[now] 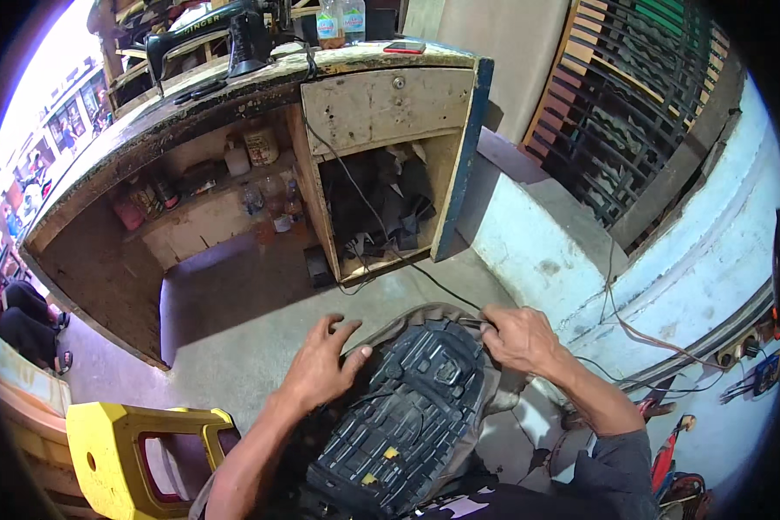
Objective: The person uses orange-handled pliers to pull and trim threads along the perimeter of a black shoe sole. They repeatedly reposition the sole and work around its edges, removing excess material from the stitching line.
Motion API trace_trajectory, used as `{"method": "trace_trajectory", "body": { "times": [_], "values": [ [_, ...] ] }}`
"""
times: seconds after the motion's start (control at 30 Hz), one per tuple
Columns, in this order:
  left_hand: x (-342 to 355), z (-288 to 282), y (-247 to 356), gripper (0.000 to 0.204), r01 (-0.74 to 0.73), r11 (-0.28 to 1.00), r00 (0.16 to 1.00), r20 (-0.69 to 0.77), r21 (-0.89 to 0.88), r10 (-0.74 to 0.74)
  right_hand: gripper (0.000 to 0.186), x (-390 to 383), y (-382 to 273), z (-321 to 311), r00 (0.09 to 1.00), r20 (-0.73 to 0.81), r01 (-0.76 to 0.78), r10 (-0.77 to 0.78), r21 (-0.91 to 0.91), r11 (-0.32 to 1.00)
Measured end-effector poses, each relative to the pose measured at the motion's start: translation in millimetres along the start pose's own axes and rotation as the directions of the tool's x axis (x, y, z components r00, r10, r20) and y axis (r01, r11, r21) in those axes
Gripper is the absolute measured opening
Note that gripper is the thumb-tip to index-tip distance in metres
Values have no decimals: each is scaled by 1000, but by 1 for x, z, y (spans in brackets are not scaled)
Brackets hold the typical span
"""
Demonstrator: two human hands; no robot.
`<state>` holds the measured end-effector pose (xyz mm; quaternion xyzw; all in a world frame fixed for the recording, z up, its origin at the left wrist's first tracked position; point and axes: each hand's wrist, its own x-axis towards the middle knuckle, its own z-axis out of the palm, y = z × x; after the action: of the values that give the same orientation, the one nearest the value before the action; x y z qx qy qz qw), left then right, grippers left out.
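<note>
A motorcycle seat (407,407) lies underside up against my lap, its ribbed black plastic base showing two small yellow spots. Grey-brown cover fabric (491,387) wraps round its rim and stands loose at the far end and right side. My right hand (520,340) pinches the edge of this cover at the far right corner. On the other side, my left hand (325,368) has its fingers and thumb apart beside the left rim. Whether its underside touches the fabric, I cannot tell.
A worn wooden sewing table (390,100) stands ahead, bearing a black sewing machine (225,35), bottles (342,22) and a red phone (405,48). Dark scraps (381,195) fill its cubby. A yellow stool (104,459) is at left; tools (667,451) and cables lie right. A person sits far left.
</note>
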<state>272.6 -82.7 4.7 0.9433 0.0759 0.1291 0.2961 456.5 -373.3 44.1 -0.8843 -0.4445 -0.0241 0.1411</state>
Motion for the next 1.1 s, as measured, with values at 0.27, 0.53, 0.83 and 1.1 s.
{"method": "trace_trajectory", "body": {
  "times": [0.27, 0.53, 0.83, 1.1],
  "values": [
    [5, 1, -15, 61, 418, 907, 815, 422, 46, -397, 15, 17, 13, 19, 971, -26, 214, -238, -352, 911],
    [1, -1, -4, 61, 429, 898, 827, 359, 96, -433, 25, 23, -9, 8, 975, 170, 199, -141, -404, 893],
    [3, 1, 7, 59, 402, 907, 864, 275, 128, -422, 26, 77, 20, 0, 821, 564, 109, -84, -12, 994],
    [0, 0, -6, 54, 382, 918, 878, 267, 109, -397, 22, 62, 25, -5, 899, 344, 341, -270, -163, 926]
  ]
}}
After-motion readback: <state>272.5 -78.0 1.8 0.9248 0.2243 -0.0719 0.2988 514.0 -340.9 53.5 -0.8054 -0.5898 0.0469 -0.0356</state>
